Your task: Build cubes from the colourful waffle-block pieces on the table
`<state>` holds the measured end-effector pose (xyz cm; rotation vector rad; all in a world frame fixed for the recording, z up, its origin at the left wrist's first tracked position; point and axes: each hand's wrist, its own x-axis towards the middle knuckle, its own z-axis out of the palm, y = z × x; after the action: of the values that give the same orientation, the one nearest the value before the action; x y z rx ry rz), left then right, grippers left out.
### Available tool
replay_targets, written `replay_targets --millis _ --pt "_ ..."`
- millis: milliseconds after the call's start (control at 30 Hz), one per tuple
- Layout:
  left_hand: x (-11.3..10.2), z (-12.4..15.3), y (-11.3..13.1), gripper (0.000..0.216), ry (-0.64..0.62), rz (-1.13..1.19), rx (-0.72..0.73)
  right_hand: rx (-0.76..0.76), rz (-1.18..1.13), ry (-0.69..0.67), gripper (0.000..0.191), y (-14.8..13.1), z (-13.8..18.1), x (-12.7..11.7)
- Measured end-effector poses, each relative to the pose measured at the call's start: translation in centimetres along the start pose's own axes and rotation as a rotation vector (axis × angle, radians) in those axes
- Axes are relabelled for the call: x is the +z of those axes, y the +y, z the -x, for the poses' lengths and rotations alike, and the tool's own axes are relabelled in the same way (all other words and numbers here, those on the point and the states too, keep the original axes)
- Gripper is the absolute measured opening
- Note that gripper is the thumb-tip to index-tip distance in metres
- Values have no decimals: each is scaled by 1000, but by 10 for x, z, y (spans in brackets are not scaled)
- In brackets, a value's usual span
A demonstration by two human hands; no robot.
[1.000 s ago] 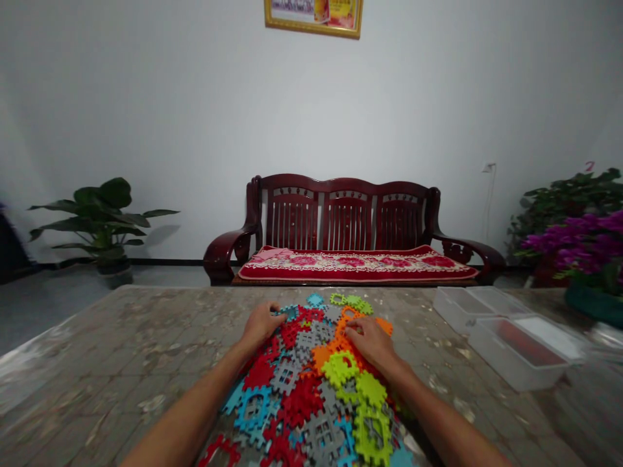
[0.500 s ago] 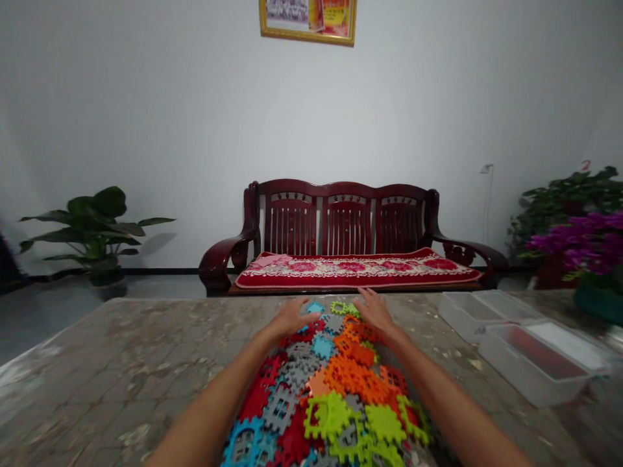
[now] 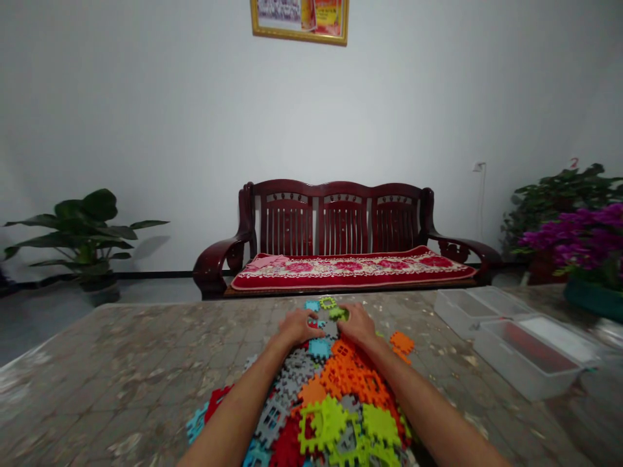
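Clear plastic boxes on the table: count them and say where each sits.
2. One clear plastic box sits at the far right of the marbled brown table; the second lies beside it, nearer the camera and further right. None appears hidden.

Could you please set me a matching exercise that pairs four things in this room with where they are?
Things:
1. foam tile pile
2. clear boxes
3. green plant
4. purple flowers

Places:
A. on the floor, far left
B. at the far right edge, beyond the boxes
C. on the table, right of the tiles
D. on the table, under the left hand and right hand

Pairs: 1-D, 2-C, 3-A, 4-B
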<state>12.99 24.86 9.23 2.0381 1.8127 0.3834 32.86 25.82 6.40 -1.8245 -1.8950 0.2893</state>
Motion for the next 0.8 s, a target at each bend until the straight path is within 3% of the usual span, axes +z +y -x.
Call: replay_targets --millis 200,367,467,633,700,800 --pt "-3 6 1 34 69 107 -37 -76 -340 103 43 -1 -5 -1" --pt "-14 24 7 23 138 196 30 -217 -466 167 36 -15 16 -26" --pt "-22 47 10 22 120 249 109 -326 -512 99 36 -26 40 -43" --pt "-38 106 2 47 79 255 263 -305 -643 -214 64 -12 82 -75" --pt "-41 134 -4 68 58 160 304 -279 -649 -295 83 7 97 -88" --pt "-38 174 -10 109 -78 36 253 -320 -557 -472 114 39 116 -103"
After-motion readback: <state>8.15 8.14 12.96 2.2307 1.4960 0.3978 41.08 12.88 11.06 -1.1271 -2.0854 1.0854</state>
